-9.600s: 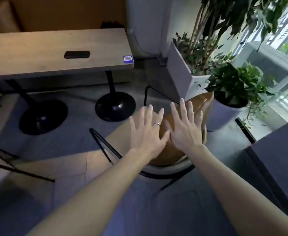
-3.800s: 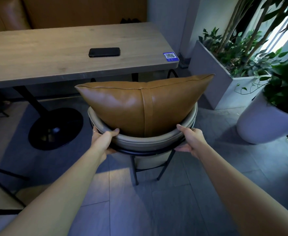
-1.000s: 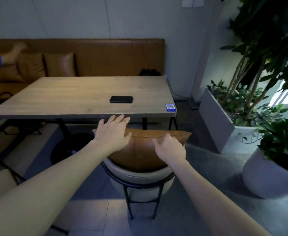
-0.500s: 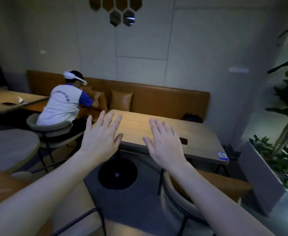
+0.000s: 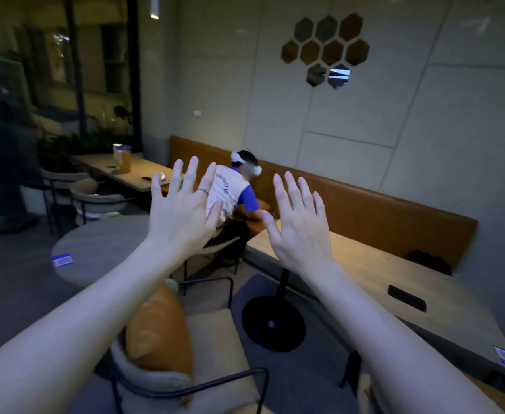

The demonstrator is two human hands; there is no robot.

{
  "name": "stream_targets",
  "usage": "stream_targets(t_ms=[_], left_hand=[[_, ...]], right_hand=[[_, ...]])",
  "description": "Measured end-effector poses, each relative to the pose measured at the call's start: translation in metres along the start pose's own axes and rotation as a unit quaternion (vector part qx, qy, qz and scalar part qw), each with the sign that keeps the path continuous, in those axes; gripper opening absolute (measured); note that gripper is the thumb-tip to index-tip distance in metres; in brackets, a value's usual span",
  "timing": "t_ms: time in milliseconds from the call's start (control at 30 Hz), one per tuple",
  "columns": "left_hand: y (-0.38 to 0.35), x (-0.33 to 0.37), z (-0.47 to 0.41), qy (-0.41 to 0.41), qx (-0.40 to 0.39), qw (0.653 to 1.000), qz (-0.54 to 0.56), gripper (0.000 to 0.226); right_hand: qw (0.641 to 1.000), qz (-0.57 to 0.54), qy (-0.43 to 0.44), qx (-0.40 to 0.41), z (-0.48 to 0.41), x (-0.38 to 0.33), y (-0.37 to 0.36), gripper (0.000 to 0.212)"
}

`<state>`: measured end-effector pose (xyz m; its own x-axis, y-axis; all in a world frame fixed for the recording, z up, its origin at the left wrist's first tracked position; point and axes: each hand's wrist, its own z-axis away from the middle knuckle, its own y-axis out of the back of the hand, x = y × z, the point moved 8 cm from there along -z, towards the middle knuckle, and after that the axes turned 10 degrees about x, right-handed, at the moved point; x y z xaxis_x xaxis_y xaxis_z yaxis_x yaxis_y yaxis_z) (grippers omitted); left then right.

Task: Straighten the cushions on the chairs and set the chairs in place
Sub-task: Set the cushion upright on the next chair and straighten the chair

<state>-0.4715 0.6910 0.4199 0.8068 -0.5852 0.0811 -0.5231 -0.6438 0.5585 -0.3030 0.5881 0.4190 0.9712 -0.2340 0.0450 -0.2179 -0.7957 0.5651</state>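
Left grip (image 5: 182,216) is raised, fingers spread wide, nothing held. Cushion (image 5: 158,330) is seen below it, upright against the back of the chair (image 5: 215,339). Right grip (image 5: 299,225) is likewise splayed and empty; table (image 5: 394,282) lies beneath and beyond it.

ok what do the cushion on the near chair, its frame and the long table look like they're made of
Cushion: tan leather or faux leather, judging by its smooth, faintly shiny skin. Chair frame: thin black tube, probably painted metal. Long table: pale top with wood grain, either wood or laminate.
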Motion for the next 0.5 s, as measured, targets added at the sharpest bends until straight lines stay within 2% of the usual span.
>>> stream_targets(t_ms=[200,500], left_hand=[[0.005,-0.069,0.017,0.074,-0.020,0.997,0.006,0.067],[-0.048,-0.110,0.017,0.083,-0.072,0.994,-0.007,0.067]], right_hand=[[0.998,-0.065,-0.018,0.000,-0.003,-0.059,-0.030,0.066],[0.992,-0.112,-0.028,-0.054,-0.007,-0.102,-0.120,0.069]])
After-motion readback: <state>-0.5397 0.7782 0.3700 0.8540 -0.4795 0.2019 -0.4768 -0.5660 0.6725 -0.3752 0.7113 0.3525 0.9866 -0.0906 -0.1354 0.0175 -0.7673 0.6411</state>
